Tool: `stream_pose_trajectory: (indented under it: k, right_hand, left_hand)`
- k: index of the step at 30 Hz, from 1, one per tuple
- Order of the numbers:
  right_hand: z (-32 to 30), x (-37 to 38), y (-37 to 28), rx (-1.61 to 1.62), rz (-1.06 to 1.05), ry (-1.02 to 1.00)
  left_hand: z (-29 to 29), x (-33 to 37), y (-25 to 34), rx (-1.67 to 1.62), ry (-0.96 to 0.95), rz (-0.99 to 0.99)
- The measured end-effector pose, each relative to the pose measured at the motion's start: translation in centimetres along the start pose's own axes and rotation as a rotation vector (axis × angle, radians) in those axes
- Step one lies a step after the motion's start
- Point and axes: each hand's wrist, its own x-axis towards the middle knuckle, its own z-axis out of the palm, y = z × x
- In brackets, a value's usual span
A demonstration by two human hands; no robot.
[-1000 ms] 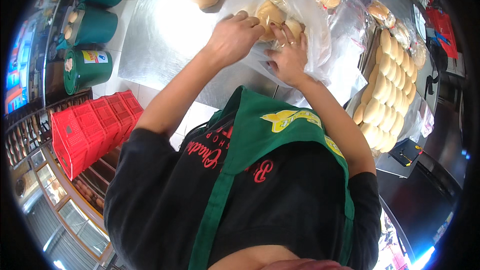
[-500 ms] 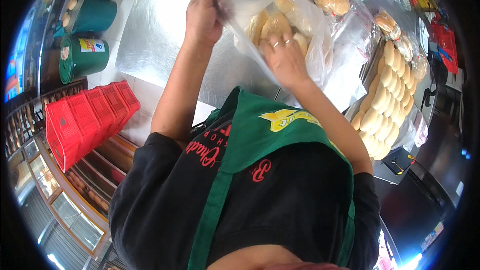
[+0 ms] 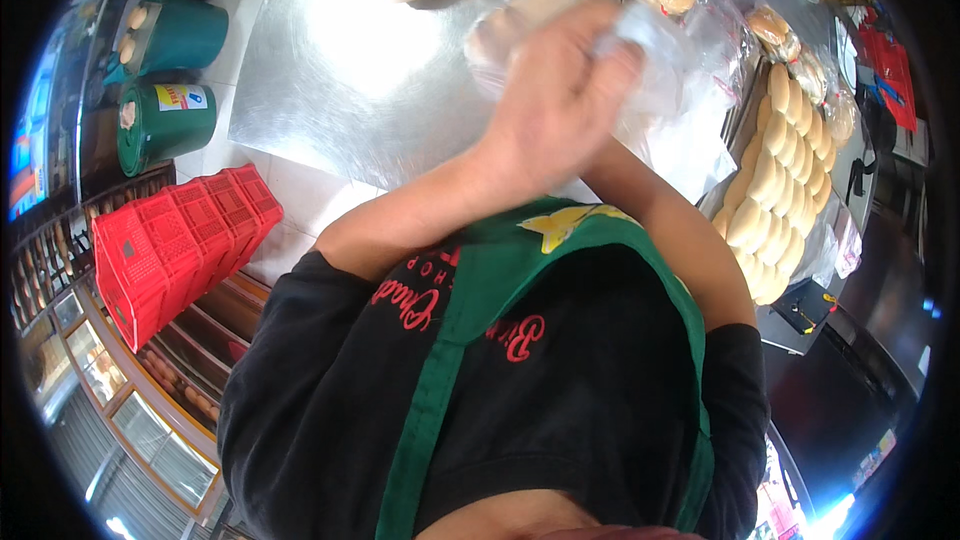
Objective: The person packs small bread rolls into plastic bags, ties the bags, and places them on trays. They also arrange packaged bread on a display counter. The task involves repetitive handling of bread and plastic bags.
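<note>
At 12 o'clock over the steel surface [image 3: 340,80], left hand [image 3: 555,100] fists the clear bag [image 3: 655,50] neck, probably sealing in buns [image 3: 520,20]; right hand hidden, grip unknowable.

Left hand [image 3: 555,100] raised, blurred, fingers seemingly curled; right hand hidden behind it.

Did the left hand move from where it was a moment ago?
Yes. The left hand swung right, away from the shiny metal table's bare part, and now grips the clear plastic bag of buns.

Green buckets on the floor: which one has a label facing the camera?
The nearest green bucket, beside the red crates; the two farther ones show none.
</note>
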Motion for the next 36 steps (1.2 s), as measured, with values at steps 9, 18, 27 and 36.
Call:
stream_pose_trajectory:
  k: [9,18,27,36]
  right_hand:
    - [-7.5,-3.9,-5.7,-0.234,0.035,-0.453]
    - [-12.9,-7.0,-13.1,0.328,0.275,-0.538]
    - [-9.4,-8.1,-14.1,0.144,0.233,-0.368]
    - [-11.2,-7.6,-14.3,-0.308,0.054,-0.157]
  left_hand:
    - [-8.3,1.9,-1.5,-0.010,0.157,-0.084]
    - [-3.8,-1.6,1.8,0.420,-0.505,0.686]
    - [-1.8,-6.1,-9.4,1.073,-1.050,0.312]
    - [0.4,-4.7,-11.6,1.040,-0.917,0.187]
